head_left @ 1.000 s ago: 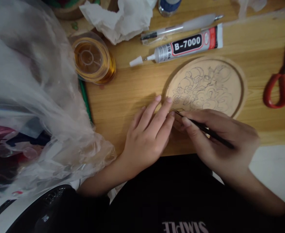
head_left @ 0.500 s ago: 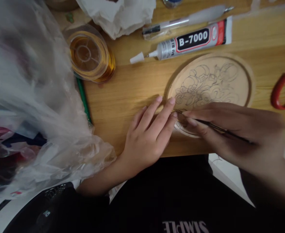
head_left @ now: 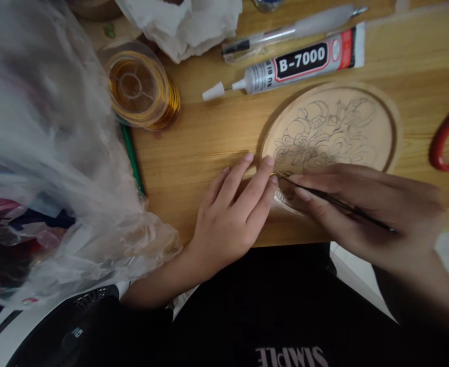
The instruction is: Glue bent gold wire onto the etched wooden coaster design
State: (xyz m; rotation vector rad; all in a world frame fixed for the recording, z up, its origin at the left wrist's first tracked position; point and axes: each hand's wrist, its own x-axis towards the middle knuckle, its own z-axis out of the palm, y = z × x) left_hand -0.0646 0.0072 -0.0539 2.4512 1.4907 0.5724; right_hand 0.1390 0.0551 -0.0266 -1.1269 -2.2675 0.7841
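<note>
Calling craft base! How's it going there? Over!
Left hand at edge of wooden board. Right hand gripping thin dark tool, tip by gold wire. Right hand hides board partly.

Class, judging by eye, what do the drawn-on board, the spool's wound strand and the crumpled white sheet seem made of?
Drawn-on board: probably wood, matt; pale tan with a raised rim, grain unclear.
Wound strand: likely metal wire, glossy; golden highlights, though coated thread is possible.
Crumpled white sheet: apparently tissue paper, matt; soft folds.
</note>
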